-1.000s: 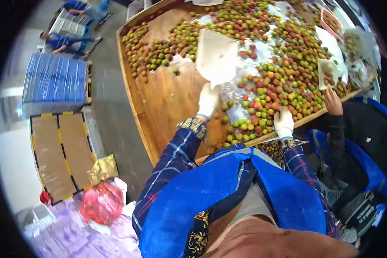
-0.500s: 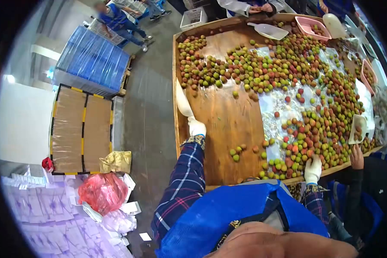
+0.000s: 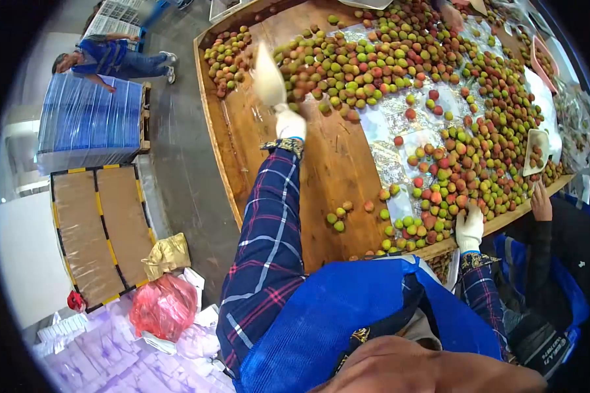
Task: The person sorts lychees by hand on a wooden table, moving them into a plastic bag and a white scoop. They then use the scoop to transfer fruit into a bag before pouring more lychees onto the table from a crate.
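My left hand, in a white glove, is closed around the handle of a white scoop. The scoop is blurred and its edge meets the left part of the lychee pile. Green and reddish lychees spread over the wooden table. At the near edge, my right hand, also gloved, rests against the lychees with its fingers apart. A few loose lychees lie on bare wood between my two hands.
A raised wooden rim borders the table. A co-worker's hand rests on the near edge at right, by another scoop holding lychees. A pink basket stands beyond. Left, a person is beside wrapped blue stacks.
My left hand has swung the scoop from the table's left rim inward to the lychee pile. My right hand stays by the near edge. The view has turned, and a person at left has moved.
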Demonstrator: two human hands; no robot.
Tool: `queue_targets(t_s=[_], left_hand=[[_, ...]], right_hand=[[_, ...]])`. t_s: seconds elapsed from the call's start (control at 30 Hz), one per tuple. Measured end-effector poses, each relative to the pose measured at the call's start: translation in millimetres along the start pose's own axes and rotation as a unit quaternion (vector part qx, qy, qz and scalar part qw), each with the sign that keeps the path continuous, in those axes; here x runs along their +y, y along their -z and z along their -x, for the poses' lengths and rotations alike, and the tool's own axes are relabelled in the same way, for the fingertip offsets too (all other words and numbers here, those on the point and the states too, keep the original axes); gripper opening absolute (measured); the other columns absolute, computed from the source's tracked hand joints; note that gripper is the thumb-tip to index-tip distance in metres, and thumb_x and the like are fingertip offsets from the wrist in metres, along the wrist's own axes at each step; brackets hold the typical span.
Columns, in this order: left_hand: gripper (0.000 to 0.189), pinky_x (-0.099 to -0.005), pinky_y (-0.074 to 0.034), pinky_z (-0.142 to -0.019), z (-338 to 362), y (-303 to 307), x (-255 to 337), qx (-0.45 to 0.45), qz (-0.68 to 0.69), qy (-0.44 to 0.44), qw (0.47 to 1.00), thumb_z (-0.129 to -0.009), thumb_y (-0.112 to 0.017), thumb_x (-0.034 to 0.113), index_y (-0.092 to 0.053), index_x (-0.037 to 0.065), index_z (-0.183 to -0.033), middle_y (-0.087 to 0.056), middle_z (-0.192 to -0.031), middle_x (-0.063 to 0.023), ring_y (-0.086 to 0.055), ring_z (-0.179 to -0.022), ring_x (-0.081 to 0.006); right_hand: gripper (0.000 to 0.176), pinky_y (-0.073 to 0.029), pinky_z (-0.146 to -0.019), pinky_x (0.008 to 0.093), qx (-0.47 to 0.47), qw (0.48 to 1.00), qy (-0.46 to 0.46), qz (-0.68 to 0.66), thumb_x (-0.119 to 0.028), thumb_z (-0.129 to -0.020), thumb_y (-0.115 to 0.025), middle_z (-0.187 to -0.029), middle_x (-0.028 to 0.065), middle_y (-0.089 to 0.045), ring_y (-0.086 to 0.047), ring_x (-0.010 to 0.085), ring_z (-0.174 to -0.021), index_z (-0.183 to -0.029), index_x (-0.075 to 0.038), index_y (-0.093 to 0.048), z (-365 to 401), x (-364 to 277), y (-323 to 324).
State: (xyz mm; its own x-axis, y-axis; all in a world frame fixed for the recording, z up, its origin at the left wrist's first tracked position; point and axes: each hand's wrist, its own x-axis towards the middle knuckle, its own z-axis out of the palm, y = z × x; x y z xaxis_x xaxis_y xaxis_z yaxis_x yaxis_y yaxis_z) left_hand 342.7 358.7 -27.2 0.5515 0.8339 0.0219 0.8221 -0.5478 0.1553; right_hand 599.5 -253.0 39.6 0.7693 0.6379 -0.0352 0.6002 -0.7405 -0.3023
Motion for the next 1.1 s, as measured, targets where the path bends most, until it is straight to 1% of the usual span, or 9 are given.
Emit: queue_targets(t_s=[0.03,0.1,0.2,0.67,0.8,0.87,0.93,1.0,1.1], left_hand=[[0.058,-0.0585,-0.058,-0.091,-4,-8,14,0.002,0.167,0.128,0.978,-0.102,-0.048,0.015,-0.038,-0.01,-0.153,-0.071,-0.119,-0.0374,-0.071,-0.106,-0.0541],[0.062,-0.0573,-0.059,-0.093,9,2,56,0.045,0.155,0.087,0.983,-0.101,-0.05,0.013,-0.035,-0.013,-0.155,-0.065,-0.129,-0.0415,-0.07,-0.111,-0.0543],[0.075,-0.0497,-0.064,-0.085,26,5,121,-0.043,0.13,0.121,0.983,-0.1,-0.059,0.015,-0.027,-0.01,-0.163,-0.063,-0.136,-0.0308,-0.074,-0.107,-0.0468],[0.065,-0.0572,-0.06,-0.07,176,21,316,-0.089,0.267,-0.185,0.942,-0.092,-0.06,0.009,-0.043,0.003,-0.155,-0.067,-0.118,-0.0315,-0.074,-0.082,-0.0484],[0.067,-0.0587,-0.058,-0.068,232,10,297,-0.14,0.333,-0.206,0.909,-0.096,-0.062,0.011,-0.04,0.005,-0.159,-0.067,-0.115,-0.0268,-0.073,-0.084,-0.0482],[0.065,-0.0574,-0.058,-0.071,264,16,265,-0.035,0.351,-0.222,0.909,-0.096,-0.066,0.02,-0.047,0.012,-0.157,-0.068,-0.112,-0.025,-0.072,-0.087,-0.0473],[0.064,-0.0561,-0.06,-0.079,278,62,233,-0.158,0.24,-0.11,0.951,-0.096,-0.067,0.023,-0.05,0.015,-0.156,-0.069,-0.12,-0.0251,-0.071,-0.089,-0.048],[0.058,-0.0544,-0.06,-0.081,287,58,170,0.017,0.256,-0.163,0.953,-0.099,-0.064,0.023,-0.053,0.016,-0.155,-0.07,-0.123,-0.0256,-0.072,-0.092,-0.0473],[0.061,-0.0515,-0.061,-0.089,273,49,109,0.069,0.221,-0.01,0.973,-0.1,-0.061,0.025,-0.049,0.005,-0.156,-0.068,-0.135,-0.0284,-0.072,-0.104,-0.0457]], right_hand=[[0.038,-0.051,-0.105,0.0513,0.015,1.0,0.011,0.0,-0.018,-0.098,-0.069,-0.124,0.0222,-0.07,-0.064,0.0449,-0.118,-0.132,-0.002,-0.066,1,1,-2],[0.038,-0.051,-0.105,0.0512,0.031,0.999,0.024,0.001,-0.017,-0.097,-0.07,-0.125,0.0221,-0.07,-0.064,0.0448,-0.118,-0.132,-0.002,-0.066,1,2,-6],[0.039,-0.05,-0.107,0.0511,0.035,0.999,0.021,-0.008,-0.014,-0.096,-0.072,-0.126,0.0224,-0.069,-0.064,0.0442,-0.12,-0.132,-0.002,-0.066,3,4,-6],[0.039,-0.052,-0.103,0.0521,0.055,0.998,0.018,-0.02,-0.016,-0.091,-0.075,-0.123,0.02,-0.071,-0.065,0.0437,-0.118,-0.129,-0.005,-0.068,4,-1,-2],[0.039,-0.053,-0.101,0.0525,0.068,0.997,0.02,-0.016,-0.019,-0.092,-0.075,-0.123,0.0194,-0.071,-0.065,0.0429,-0.116,-0.129,-0.008,-0.069,4,6,-8],[0.038,-0.054,-0.1,0.0526,0.073,0.997,0.024,-0.018,-0.021,-0.093,-0.073,-0.124,0.0191,-0.071,-0.065,0.0432,-0.116,-0.128,-0.009,-0.069,3,2,-5],[0.038,-0.053,-0.101,0.0529,0.072,0.997,0.034,-0.026,-0.022,-0.093,-0.072,-0.125,0.0195,-0.071,-0.065,0.0432,-0.117,-0.13,-0.01,-0.068,3,7,-7],[0.039,-0.054,-0.101,0.0531,0.085,0.995,0.047,-0.028,-0.022,-0.092,-0.073,-0.126,0.0195,-0.071,-0.066,0.0437,-0.117,-0.129,-0.01,-0.068,3,13,-15],[0.04,-0.054,-0.098,0.0545,0.069,0.997,0.026,-0.036,-0.023,-0.091,-0.075,-0.122,0.0199,-0.071,-0.067,0.0443,-0.115,-0.129,-0.01,-0.069,2,13,-12]])
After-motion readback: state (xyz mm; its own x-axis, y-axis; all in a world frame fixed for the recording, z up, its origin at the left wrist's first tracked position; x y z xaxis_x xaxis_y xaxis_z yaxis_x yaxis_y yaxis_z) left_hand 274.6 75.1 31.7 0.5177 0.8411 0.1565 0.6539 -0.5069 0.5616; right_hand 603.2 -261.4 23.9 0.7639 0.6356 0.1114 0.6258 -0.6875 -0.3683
